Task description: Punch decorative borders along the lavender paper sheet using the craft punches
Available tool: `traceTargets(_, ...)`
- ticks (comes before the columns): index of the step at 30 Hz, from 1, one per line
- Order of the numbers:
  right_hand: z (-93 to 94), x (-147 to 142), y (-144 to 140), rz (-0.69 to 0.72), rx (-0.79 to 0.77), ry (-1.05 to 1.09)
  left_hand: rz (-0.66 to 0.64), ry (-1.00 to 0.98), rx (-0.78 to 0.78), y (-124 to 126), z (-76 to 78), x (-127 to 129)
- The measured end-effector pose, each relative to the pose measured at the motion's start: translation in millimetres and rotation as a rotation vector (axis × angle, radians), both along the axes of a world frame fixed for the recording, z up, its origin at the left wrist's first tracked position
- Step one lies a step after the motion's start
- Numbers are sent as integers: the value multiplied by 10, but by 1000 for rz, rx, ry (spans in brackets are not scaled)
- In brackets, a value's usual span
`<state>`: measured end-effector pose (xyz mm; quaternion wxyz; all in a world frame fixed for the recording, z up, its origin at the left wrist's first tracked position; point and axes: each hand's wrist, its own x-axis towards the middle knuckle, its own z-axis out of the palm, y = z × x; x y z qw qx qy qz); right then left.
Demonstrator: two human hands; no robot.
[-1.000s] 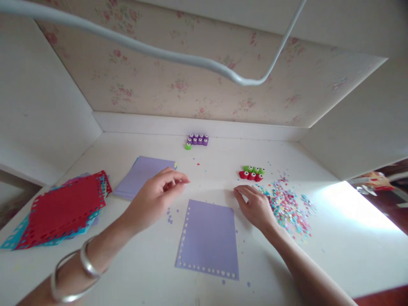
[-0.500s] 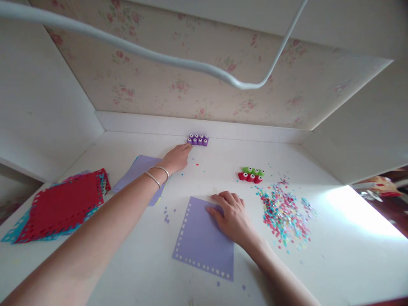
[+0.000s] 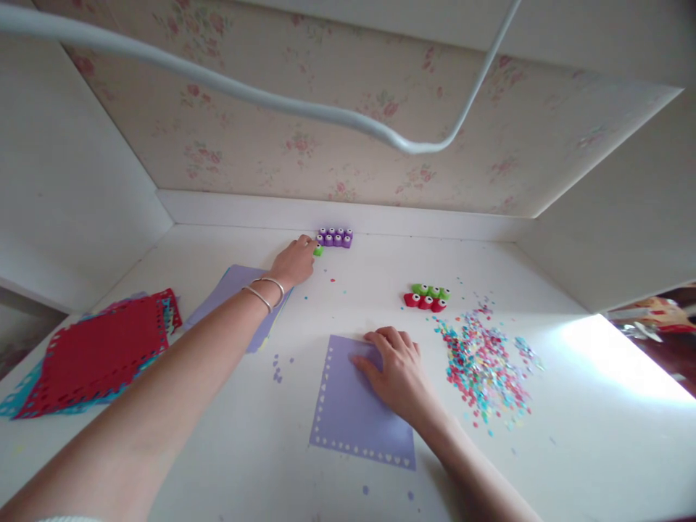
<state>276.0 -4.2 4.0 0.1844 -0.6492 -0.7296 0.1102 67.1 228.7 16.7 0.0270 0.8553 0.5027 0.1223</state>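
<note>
At the back of the table, my left hand (image 3: 295,261), with two bangles on its wrist, has its fingers closed at a small green craft punch (image 3: 318,250). This punch stands just in front of the left end of a double row of purple craft punches (image 3: 335,238). Nearer to me, my right hand (image 3: 396,366) rests on a purple paper sheet (image 3: 356,406), its thumb and fingers apart. Small shapes are punched along the sheet's left and lower edges; its upper right part is under the hand.
To the right stand green punches (image 3: 432,291) and red punches (image 3: 425,301), with a scatter of coloured paper bits (image 3: 486,366) beyond. Purple sheets (image 3: 231,290) lie partly beneath my left forearm. Punched red sheets (image 3: 103,348) are piled at far left. A white tube (image 3: 304,106) crosses overhead.
My left hand has drawn slightly left and back, and the green punch now shows at its fingertips. The purple sheet has turned slightly, its lower edge shifting right under my right hand.
</note>
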Motion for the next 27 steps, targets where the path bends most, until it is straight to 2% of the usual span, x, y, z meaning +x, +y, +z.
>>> traceTargets(4,62,34,36,-56,-138,-3,-8,4,-3,43,-34,84)
traceTargets(8,121,97,58,-109,-205,10,7,8,-25,35,-29,120)
traceTargets(13,179,171,48,-132,-290,52,-16,21,-70,-111,37,99)
traceTargets(16,233,182,53,-122,-331,64,-71,25,-76,-358,69,78)
traceTargets(21,272,188,58,-46,-318,47,-125,14,-84,-925,84,10)
traceTargets(27,168,232,54,67,-131,20,-119,-111,-145,-1493,52,-130)
